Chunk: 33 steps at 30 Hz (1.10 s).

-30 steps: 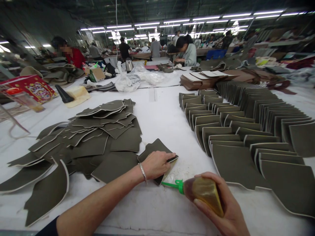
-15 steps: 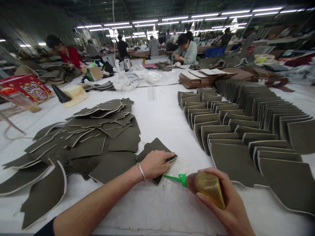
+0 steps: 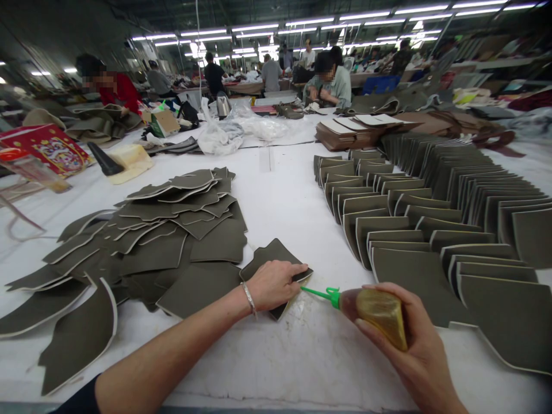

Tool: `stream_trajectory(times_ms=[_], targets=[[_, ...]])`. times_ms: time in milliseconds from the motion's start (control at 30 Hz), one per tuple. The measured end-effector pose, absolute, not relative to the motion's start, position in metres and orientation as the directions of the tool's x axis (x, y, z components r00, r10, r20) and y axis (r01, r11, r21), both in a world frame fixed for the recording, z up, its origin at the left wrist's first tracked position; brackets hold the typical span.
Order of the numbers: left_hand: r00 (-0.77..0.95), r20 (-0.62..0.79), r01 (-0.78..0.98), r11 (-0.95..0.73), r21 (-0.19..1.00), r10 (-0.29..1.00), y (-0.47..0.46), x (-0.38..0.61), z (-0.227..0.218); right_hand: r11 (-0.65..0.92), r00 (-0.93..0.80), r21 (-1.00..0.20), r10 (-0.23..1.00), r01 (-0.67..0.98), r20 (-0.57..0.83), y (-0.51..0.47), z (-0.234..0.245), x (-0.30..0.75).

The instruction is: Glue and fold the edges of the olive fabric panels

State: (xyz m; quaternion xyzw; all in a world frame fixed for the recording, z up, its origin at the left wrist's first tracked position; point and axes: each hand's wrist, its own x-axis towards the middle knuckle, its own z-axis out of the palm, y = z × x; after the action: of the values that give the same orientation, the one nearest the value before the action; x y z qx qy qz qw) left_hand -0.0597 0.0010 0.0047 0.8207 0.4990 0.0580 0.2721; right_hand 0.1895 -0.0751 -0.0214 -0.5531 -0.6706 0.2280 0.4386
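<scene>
My left hand (image 3: 272,284) lies on a dark olive sheet piece (image 3: 276,250) with a pale edge, pressing it against the table. Its index finger stretches along the piece's right edge; the other fingers are partly hidden beneath the hand. My right hand (image 3: 418,333) is wrapped round a squeeze bottle (image 3: 379,316) of amber liquid, tilted with its thin green nozzle (image 3: 317,293) pointing left. The nozzle tip is at the piece's right edge, close to my left fingers; whether it touches is unclear.
A loose pile of similar pieces (image 3: 150,253) spreads on the left. To the right, rows of overlapping pieces (image 3: 418,282) fan across the white table (image 3: 284,207). Farther back are brown stacked sheets (image 3: 334,138), clear plastic bags (image 3: 222,138) and a red box (image 3: 47,149). Other people work beyond.
The bottle in my right hand has moved slightly right and up, its nozzle tip shifting upward along the piece's edge. My left hand stays nearly in place on the piece.
</scene>
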Motion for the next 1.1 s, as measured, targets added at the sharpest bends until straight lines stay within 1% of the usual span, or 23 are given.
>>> stream_trajectory(times_ms=[100, 300, 367, 533, 567, 633, 767, 867, 967, 1033, 1100], targets=[[0.497, -0.185, 0.785, -0.349, 0.512, 0.848, 0.001, -0.060, 0.006, 0.269, 0.045, -0.784, 0.934, 0.559, 0.353, -0.071, -0.022, 0.191], [0.498, -0.188, 0.786, -0.349, 0.511, 0.846, 0.001, -0.060, 0.009, 0.240, 0.113, -0.814, 0.931, 0.529, 0.348, -0.072, -0.026, 0.186], [0.501, -0.189, 0.786, -0.352, 0.509, 0.845, 0.001, -0.060, 0.008, 0.220, 0.108, -0.828, 0.942, 0.516, 0.317, -0.077, -0.025, 0.182], [0.510, -0.199, 0.777, -0.349, 0.525, 0.837, 0.003, -0.061, 0.006, 0.068, 0.146, -0.904, 0.979, 0.423, 0.142, -0.090, -0.021, 0.170], [0.511, -0.199, 0.775, -0.349, 0.527, 0.836, 0.003, -0.061, 0.006, 0.058, 0.141, -0.912, 0.982, 0.406, 0.126, -0.090, -0.021, 0.171], [0.509, -0.207, 0.776, -0.341, 0.530, 0.835, 0.003, -0.061, 0.007, 0.060, 0.147, -0.917, 0.981, 0.394, 0.127, -0.087, -0.025, 0.177], [0.495, -0.228, 0.788, -0.323, 0.524, 0.838, 0.003, -0.061, 0.009, 0.066, 0.214, -0.902, 0.962, 0.427, 0.172, -0.079, -0.033, 0.187], [0.503, -0.232, 0.784, -0.327, 0.527, 0.833, 0.004, -0.062, 0.008, 0.028, 0.208, -0.912, 0.970, 0.409, 0.123, -0.088, -0.032, 0.176], [0.514, -0.216, 0.770, -0.336, 0.542, 0.830, 0.005, -0.063, 0.006, -0.012, 0.182, -0.936, 0.982, 0.351, 0.055, -0.104, -0.023, 0.156], [0.518, -0.205, 0.762, -0.340, 0.551, 0.830, 0.005, -0.064, 0.004, -0.021, 0.178, -0.946, 0.983, 0.324, 0.039, -0.111, -0.017, 0.146], [0.519, -0.198, 0.759, -0.341, 0.554, 0.832, 0.005, -0.064, 0.003, -0.035, 0.204, -0.942, 0.978, 0.334, 0.036, -0.113, -0.014, 0.142]])
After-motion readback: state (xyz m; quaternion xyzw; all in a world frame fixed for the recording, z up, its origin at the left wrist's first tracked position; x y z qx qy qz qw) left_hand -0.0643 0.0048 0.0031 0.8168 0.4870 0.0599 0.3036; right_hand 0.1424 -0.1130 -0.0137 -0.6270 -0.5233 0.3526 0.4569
